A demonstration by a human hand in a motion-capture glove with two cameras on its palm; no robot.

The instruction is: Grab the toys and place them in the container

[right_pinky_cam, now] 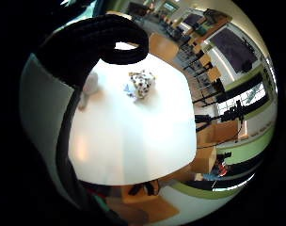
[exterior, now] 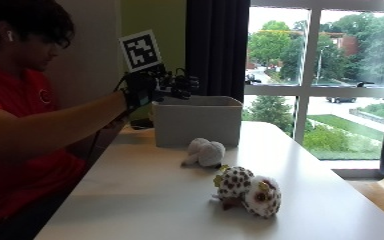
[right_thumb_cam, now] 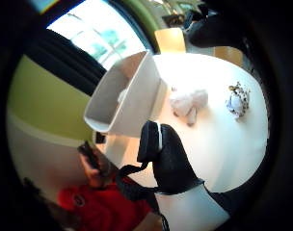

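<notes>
A grey fabric container [exterior: 198,122] stands at the back of the white table [exterior: 145,200]. My gloved right hand [exterior: 160,85] hovers in the air at the container's top left edge, fingers loosely spread and holding nothing. A pale plush toy [exterior: 205,151] lies on the table just in front of the container. A spotted owl toy [exterior: 248,190] lies nearer the front edge. The thumb side palm view shows the container [right_thumb_cam: 132,91] beside both toys, the pale one [right_thumb_cam: 187,102] and the owl [right_thumb_cam: 237,100]. A pale shape shows inside the container, too unclear to name.
A large window and a dark curtain [exterior: 215,50] stand behind the table. The person's bare hand [right_thumb_cam: 91,161] holds a dark object down by the red shirt. Chairs and desks [right_pinky_cam: 199,52] fill the room beyond the table.
</notes>
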